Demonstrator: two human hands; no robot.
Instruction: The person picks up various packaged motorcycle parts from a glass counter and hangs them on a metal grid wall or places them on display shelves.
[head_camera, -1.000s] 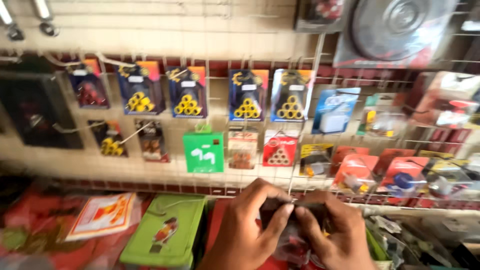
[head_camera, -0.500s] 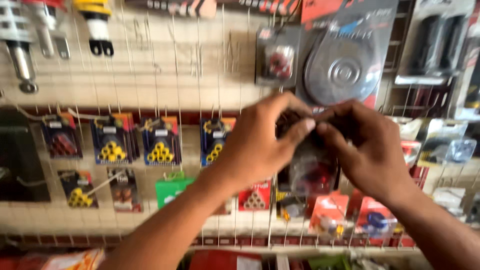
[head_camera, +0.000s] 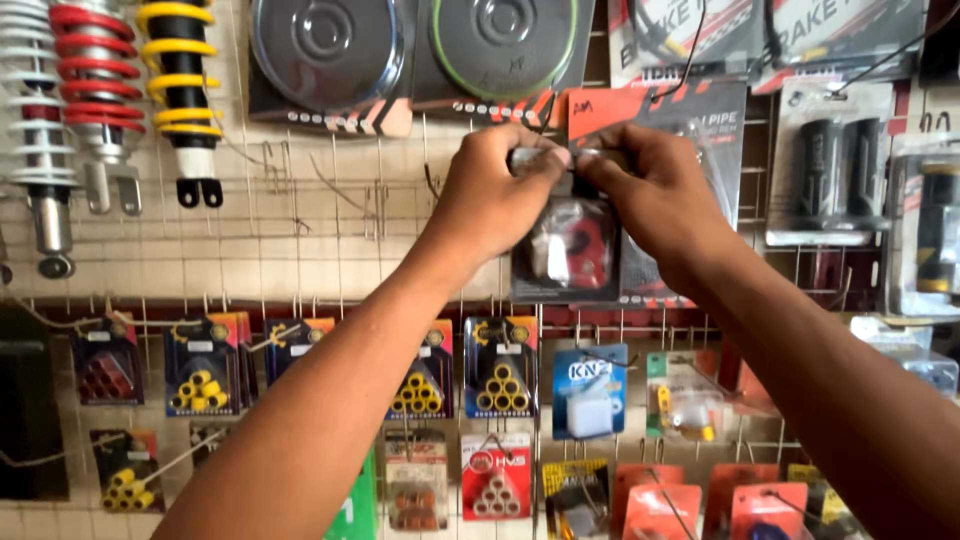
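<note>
Both hands are raised to the white wire display grid (head_camera: 300, 215), pinching the top edge of a clear plastic blister pack with a dark card back and a red and white part inside (head_camera: 562, 250). The left hand (head_camera: 492, 190) grips the pack's upper left corner between thumb and fingers; the right hand (head_camera: 655, 195) holds the upper right corner the same way, and the pack hangs just below both sets of fingertips. Directly behind the right hand sits an orange and black carded packet (head_camera: 660, 120), and above the left hand are two round chrome discs in packaging (head_camera: 410, 45). Far to the left of the left hand hang coil shock absorbers in red, yellow and white (head_camera: 100, 90); below both forearms are rows of small carded packs of yellow rollers (head_camera: 500, 370). The pinch looks light, so the pack could slip and fall, or its hanging hole could miss a hook, which I cannot make out behind the fingers.
</note>
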